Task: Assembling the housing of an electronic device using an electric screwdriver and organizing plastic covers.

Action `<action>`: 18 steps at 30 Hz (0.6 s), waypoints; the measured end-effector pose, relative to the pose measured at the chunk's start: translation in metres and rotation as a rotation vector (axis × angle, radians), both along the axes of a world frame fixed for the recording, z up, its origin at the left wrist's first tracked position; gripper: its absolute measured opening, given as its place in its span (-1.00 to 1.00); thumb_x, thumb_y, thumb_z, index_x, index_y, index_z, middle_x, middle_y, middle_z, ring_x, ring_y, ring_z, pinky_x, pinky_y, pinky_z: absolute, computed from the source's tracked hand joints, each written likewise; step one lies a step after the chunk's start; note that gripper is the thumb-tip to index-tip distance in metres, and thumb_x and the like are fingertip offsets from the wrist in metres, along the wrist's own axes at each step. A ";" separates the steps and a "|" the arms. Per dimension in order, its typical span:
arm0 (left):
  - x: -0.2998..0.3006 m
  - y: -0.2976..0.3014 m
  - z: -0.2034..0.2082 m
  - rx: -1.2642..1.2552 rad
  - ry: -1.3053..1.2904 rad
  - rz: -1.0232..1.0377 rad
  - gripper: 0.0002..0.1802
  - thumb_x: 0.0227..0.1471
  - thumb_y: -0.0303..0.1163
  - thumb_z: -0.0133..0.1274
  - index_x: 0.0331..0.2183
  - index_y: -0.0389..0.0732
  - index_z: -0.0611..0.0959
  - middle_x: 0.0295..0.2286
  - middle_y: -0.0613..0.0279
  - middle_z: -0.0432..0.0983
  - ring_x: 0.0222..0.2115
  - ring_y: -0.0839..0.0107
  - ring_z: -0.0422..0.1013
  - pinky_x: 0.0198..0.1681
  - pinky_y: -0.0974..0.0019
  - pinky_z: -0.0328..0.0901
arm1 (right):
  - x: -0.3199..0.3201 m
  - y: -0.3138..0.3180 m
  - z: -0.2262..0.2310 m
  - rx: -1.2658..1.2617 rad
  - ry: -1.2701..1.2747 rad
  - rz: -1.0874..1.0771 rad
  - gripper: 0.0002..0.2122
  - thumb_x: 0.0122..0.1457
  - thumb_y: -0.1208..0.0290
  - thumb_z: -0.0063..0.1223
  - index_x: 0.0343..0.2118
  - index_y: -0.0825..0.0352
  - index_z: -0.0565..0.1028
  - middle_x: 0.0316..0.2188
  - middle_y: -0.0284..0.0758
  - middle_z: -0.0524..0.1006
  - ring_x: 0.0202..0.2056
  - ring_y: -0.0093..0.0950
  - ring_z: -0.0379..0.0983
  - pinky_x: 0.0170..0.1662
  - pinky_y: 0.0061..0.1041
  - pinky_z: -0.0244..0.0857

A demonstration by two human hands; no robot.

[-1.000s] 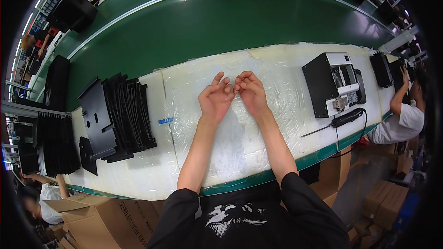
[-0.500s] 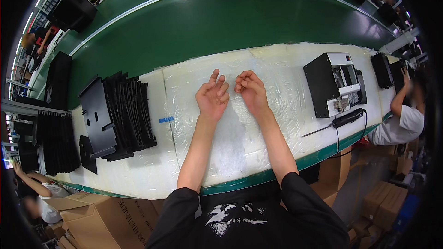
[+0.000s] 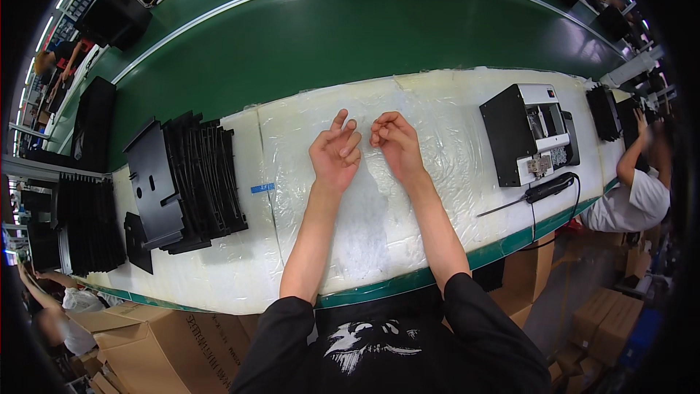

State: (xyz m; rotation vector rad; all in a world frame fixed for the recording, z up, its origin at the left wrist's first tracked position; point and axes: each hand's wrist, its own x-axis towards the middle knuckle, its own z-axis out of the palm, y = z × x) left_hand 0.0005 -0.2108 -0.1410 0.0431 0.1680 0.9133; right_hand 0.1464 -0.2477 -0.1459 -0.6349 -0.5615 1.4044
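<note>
Both my hands are raised over the middle of the white, film-covered worktop (image 3: pixel 240 277), a small gap between them. My left hand (image 3: pixel 336 150) is open, one finger stretched out and the others loosely bent, and nothing is in it. My right hand (image 3: pixel 396 143) is half curled with its fingertips toward the left hand; no object shows in it. Left of my hands, black plastic panels (image 3: pixel 208 182) stand in an upright stack. To the right is a black and silver screw feeder (image 3: pixel 529 135), with a corded electric screwdriver (image 3: pixel 550 187) lying in front of it.
Blue tape (image 3: pixel 262 189) marks the worktop. A green conveyor belt (image 3: pixel 350 36) runs behind it. More black parts (image 3: pixel 91 226) stand far left, and others (image 3: pixel 604 111) far right. Cardboard boxes (image 3: pixel 160 346) sit below the front edge. A co-worker (image 3: pixel 631 190) is at the right.
My hands have barely moved. At the far left, a co-worker's arms and head have shifted slightly.
</note>
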 end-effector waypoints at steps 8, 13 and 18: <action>-0.001 0.002 -0.004 -0.017 0.036 0.003 -0.66 -0.11 -0.44 -0.16 -0.20 -0.17 0.46 -0.45 0.27 0.38 -0.81 0.64 0.04 -0.82 0.58 -0.11 | -0.001 0.000 0.000 0.001 -0.024 -0.008 -0.84 -0.02 0.62 -0.09 -0.32 0.40 0.37 -0.41 -0.26 0.44 -0.44 -0.48 0.32 -0.33 -0.51 0.21; -0.001 0.000 -0.002 0.006 0.086 0.005 -0.69 -0.09 -0.44 -0.17 -0.22 -0.18 0.46 -0.55 0.30 0.36 -0.88 0.64 0.00 -0.86 0.58 -0.13 | -0.001 0.000 0.001 -0.007 -0.027 -0.009 -0.84 -0.02 0.62 -0.09 -0.32 0.40 0.37 -0.42 -0.27 0.44 -0.44 -0.49 0.33 -0.33 -0.51 0.21; 0.000 -0.002 0.001 -0.019 0.150 -0.010 -0.74 -0.07 -0.44 -0.19 -0.26 -0.20 0.46 -0.71 0.33 0.28 -0.91 0.62 -0.01 -0.88 0.56 -0.11 | -0.001 0.000 0.001 -0.015 -0.032 -0.009 -0.85 -0.02 0.62 -0.09 -0.32 0.40 0.37 -0.42 -0.28 0.44 -0.44 -0.50 0.33 -0.33 -0.51 0.22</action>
